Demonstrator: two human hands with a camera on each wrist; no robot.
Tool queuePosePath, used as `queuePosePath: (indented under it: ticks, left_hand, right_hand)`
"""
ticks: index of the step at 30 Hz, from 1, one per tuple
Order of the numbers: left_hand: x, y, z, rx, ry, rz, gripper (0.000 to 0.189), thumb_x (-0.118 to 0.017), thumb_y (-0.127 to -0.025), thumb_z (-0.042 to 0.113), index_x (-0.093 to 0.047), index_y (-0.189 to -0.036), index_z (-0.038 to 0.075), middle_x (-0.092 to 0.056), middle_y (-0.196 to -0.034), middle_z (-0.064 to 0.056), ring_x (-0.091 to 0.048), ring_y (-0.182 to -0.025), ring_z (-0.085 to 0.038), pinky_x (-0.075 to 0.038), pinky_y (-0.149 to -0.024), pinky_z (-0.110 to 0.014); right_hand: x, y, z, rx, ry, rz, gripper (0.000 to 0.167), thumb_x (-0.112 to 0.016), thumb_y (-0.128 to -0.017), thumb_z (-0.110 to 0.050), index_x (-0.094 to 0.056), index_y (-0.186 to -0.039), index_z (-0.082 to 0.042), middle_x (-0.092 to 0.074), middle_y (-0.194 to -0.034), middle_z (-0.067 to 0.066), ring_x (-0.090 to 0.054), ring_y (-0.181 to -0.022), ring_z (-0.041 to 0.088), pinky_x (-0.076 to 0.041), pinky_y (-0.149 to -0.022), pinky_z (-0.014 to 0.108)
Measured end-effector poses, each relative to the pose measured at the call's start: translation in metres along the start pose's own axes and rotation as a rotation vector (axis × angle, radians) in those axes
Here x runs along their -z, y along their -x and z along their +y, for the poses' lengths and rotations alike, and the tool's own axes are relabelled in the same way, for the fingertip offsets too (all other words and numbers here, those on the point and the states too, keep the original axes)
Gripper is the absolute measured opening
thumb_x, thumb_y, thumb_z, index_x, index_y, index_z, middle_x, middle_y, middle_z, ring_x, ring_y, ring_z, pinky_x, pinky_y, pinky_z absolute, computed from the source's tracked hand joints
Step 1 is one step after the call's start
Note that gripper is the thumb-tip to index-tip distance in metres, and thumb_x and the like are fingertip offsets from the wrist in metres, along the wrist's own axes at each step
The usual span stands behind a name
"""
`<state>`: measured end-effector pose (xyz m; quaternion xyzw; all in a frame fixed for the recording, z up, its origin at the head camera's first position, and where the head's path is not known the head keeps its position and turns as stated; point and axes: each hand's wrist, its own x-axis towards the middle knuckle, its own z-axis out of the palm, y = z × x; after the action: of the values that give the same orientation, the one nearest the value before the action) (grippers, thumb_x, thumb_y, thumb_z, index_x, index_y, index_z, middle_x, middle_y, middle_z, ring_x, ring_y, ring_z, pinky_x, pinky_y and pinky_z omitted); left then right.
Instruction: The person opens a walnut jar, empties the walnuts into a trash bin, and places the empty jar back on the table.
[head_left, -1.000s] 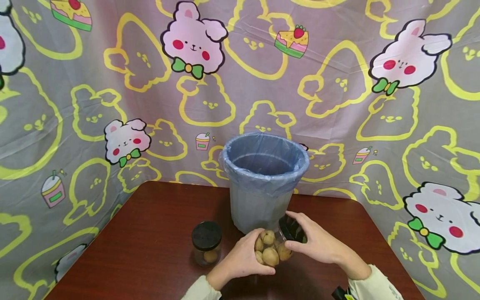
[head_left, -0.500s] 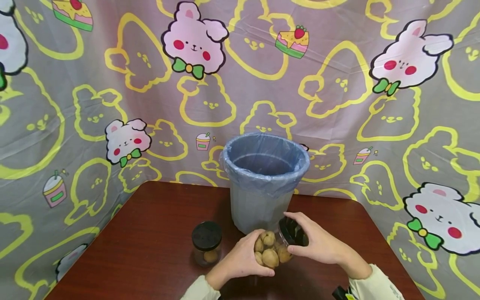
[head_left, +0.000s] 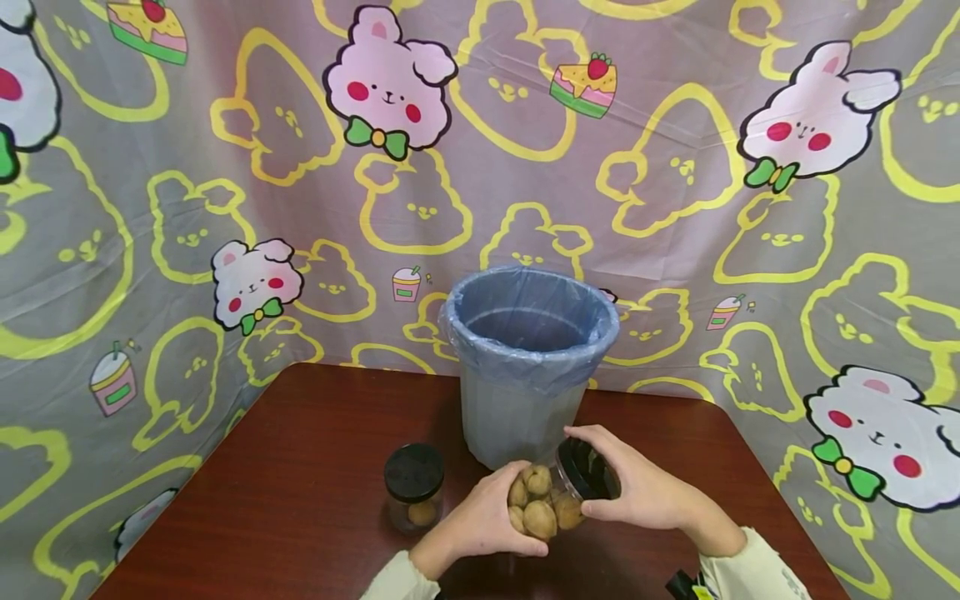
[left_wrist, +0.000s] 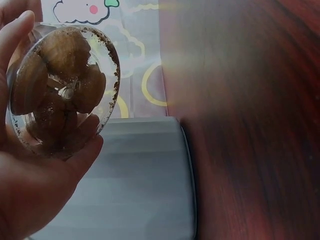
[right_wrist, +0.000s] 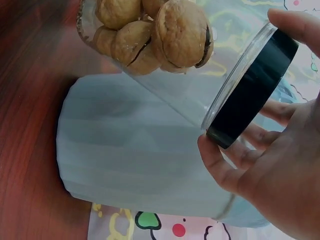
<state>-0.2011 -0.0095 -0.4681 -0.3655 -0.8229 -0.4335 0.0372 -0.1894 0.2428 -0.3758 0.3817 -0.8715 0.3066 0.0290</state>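
Observation:
A clear jar (right_wrist: pixel 187 97) with several walnuts (head_left: pixel 540 518) inside is held tilted over the table, its base toward the left. My left hand (head_left: pixel 483 518) wraps round the base end, and the left wrist view looks onto the jar's round bottom (left_wrist: pixel 67 95). On the mouth end sits a black screw lid (right_wrist: pixel 255 90), which my right hand (head_left: pixel 637 487) grips by its edge, thumb and fingers on opposite sides. In the right wrist view the walnuts (right_wrist: pixel 165 37) lie toward the base, leaving a gap below the lid.
To the left stands a second jar (head_left: pixel 414 492) with a black lid and a walnut showing inside. A grey bin (head_left: pixel 517 417) with a blue liner (head_left: pixel 532 367) stands just beyond the hands. A patterned cloth (head_left: pixel 495 192) hangs behind the brown table (head_left: pixel 315 467).
My right thumb and fingers have shifted slightly round the lid, and the lid has moved a little to the right. The left hand and the jar's body stay nearly still.

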Motion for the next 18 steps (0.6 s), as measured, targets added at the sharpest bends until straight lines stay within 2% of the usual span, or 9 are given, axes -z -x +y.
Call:
queuePosePath:
  ticks: [4, 11, 14, 18]
  left_hand:
    - [0.000, 0.000, 0.001, -0.004, -0.006, 0.014, 0.086, -0.087, -0.061, 0.044, -0.044, -0.130, 0.017, -0.054, -0.113, 0.008, -0.054, -0.096, -0.004, -0.046, -0.081, -0.023]
    - [-0.003, -0.001, 0.000, -0.005, -0.036, 0.030, 0.086, -0.085, -0.061, 0.048, -0.044, -0.130, 0.017, -0.053, -0.114, 0.008, -0.053, -0.097, -0.004, -0.046, -0.082, -0.024]
    - [-0.004, -0.002, 0.001, 0.019, -0.037, 0.034, 0.085, -0.084, -0.061, 0.050, -0.044, -0.130, 0.018, -0.053, -0.114, 0.009, -0.053, -0.097, -0.005, -0.046, -0.082, -0.026]
    - [-0.004, -0.001, 0.002, 0.049, -0.028, 0.039, 0.085, -0.083, -0.062, 0.052, -0.044, -0.129, 0.020, -0.053, -0.114, 0.010, -0.052, -0.098, -0.005, -0.046, -0.083, -0.027]
  right_hand:
    - [-0.001, 0.000, -0.003, -0.042, 0.006, 0.002, 0.083, -0.076, -0.078, -0.038, -0.030, -0.145, -0.025, -0.039, -0.139, 0.002, -0.043, -0.120, 0.016, -0.041, -0.095, 0.037]
    - [-0.003, -0.001, -0.010, -0.213, 0.032, 0.048, 0.080, -0.066, -0.085, -0.045, -0.030, -0.146, -0.009, -0.037, -0.142, 0.005, -0.037, -0.129, 0.024, -0.036, -0.098, 0.051]
    - [-0.004, -0.003, -0.013, -0.276, 0.035, 0.050, 0.079, -0.063, -0.086, -0.049, -0.031, -0.146, -0.008, -0.039, -0.141, 0.007, -0.038, -0.129, 0.026, -0.035, -0.098, 0.052]
    - [-0.006, -0.004, -0.013, -0.312, 0.041, 0.045, 0.077, -0.062, -0.087, -0.050, -0.034, -0.144, -0.008, -0.040, -0.140, 0.009, -0.039, -0.128, 0.028, -0.035, -0.098, 0.052]
